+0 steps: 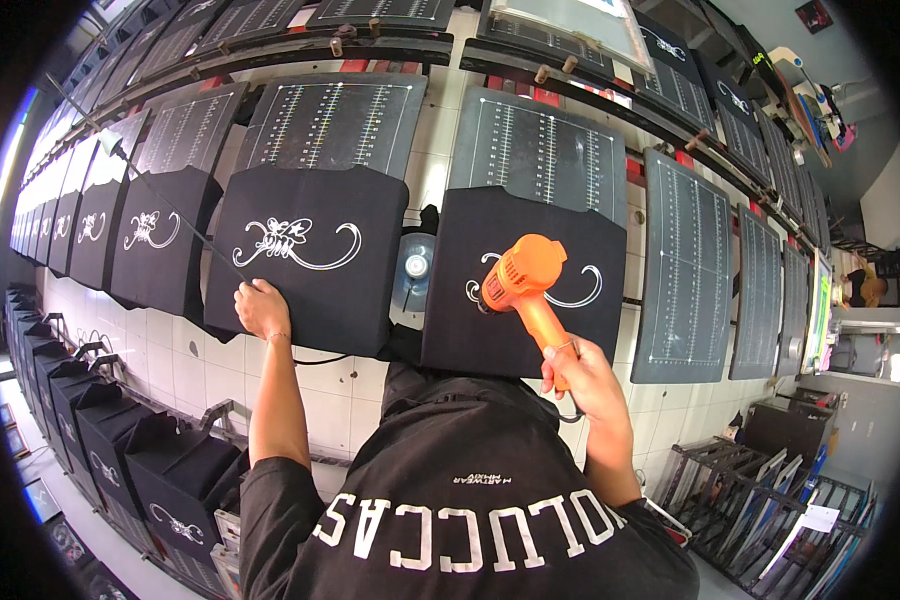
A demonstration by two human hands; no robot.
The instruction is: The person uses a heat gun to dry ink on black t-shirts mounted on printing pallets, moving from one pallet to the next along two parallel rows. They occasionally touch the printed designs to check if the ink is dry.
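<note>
Heat gun over printed black shirt on a print board

The right hand (587,380) clenches the orange heat gun (518,283) by its handle; its long axis runs up-left, nozzle aimed at the white print on the shirt (450,290). The left hand (262,308) presses the neighbouring shirt (300,265) at its lower left edge, gripping a thin rod (185,225). A gap separates the boards.

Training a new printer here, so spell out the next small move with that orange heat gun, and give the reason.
Probably sweep the orange heat gun slowly along the white swirl print on the black shirt. The right hand aims its nozzle at the print's left part, while the right curl lies uncovered.
</note>
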